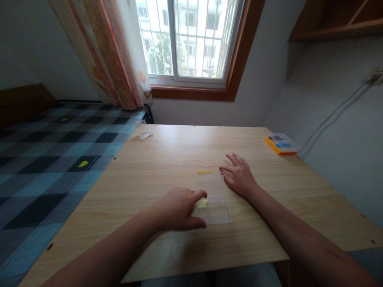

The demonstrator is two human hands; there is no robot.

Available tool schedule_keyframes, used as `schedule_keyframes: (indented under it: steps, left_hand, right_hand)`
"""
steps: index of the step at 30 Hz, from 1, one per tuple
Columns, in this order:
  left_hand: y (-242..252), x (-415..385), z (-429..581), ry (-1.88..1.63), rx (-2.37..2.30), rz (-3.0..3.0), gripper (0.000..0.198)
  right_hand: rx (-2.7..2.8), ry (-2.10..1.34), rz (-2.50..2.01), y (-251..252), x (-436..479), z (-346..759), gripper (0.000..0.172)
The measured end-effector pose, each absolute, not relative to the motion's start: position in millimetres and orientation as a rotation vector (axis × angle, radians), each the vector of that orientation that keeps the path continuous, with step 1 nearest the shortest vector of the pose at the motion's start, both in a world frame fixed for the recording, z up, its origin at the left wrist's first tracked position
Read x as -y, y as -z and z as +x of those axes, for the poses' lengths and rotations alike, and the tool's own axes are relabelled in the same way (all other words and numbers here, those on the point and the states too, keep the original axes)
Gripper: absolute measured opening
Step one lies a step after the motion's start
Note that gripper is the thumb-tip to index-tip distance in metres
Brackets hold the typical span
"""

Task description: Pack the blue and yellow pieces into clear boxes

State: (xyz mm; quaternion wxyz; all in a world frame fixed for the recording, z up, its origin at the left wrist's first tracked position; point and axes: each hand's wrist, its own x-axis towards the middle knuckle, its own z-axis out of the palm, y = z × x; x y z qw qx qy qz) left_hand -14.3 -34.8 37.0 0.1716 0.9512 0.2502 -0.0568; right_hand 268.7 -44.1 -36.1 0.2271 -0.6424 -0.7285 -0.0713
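A clear plastic case lies opened flat on the wooden table, its transparent lid toward the window. Small pale yellow pieces are inside the case at its left. My left hand is at the case's left edge, thumb and index finger apart, with nothing visible between them. Just beyond the lid is a short row of small yellow pieces. To the right of that row, my right hand rests with fingers spread near the lid's right corner, holding nothing.
An orange box with a clear lid sits at the table's back right. A clear container stands at the back left corner. Left of the table is a bed with a checkered cover. A cable hangs along the right wall.
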Motion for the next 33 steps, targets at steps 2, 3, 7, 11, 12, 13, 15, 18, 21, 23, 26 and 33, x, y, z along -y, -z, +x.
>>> schedule_keyframes:
  steps: [2,3,7,11,12,13,15,18,21,23,26,33]
  left_hand:
    - [-36.4,34.7,-14.6,0.154,-0.717,2.703,0.064]
    - [-35.9,34.6,-14.8,0.148,-0.719,2.704,0.065]
    - [-34.5,34.4,-15.8,0.135,-0.719,2.696,0.065]
    - [-34.0,34.2,-16.4,0.134,-0.712,2.698,0.064]
    - [-33.9,34.2,-16.4,0.132,-0.713,2.703,0.064]
    - [-33.9,34.1,-16.4,0.130,-0.714,2.708,0.064]
    - [-33.8,34.1,-16.4,0.133,-0.714,2.712,0.065]
    - [-34.2,34.1,-16.3,0.140,-0.711,2.713,0.064]
    - [-34.5,34.2,-16.4,0.145,-0.714,2.712,0.064]
    - [-34.2,34.3,-16.3,0.148,-0.713,2.713,0.064]
    - [-33.7,34.5,-15.9,0.150,-0.703,2.713,0.066]
    - [-36.0,35.4,-14.9,0.175,-0.702,2.663,0.066]
  right_hand:
    - [2.001,0.169,-1.765,38.7,41.6,271.0,0.021]
    - [1.997,0.160,-1.755,39.3,41.0,271.9,0.019]
    - [1.967,0.160,-1.738,38.5,43.4,273.7,0.014]
    - [1.950,0.165,-1.775,36.1,46.3,273.5,0.015]
    - [1.958,0.160,-1.782,35.7,46.5,273.1,0.015]
    - [1.967,0.155,-1.787,35.4,46.6,272.4,0.015]
    - [1.986,0.154,-1.790,34.9,46.8,270.6,0.016]
    - [1.993,0.191,-1.771,32.7,48.4,269.5,0.015]
    - [1.933,0.259,-1.686,23.6,52.7,274.3,0.014]
    - [1.889,0.242,-1.552,12.2,57.8,279.8,0.012]
    - [1.932,-0.051,-1.268,-8.0,69.3,284.0,0.010]
    - [2.395,-0.553,-0.965,-20.5,98.0,249.4,0.015]
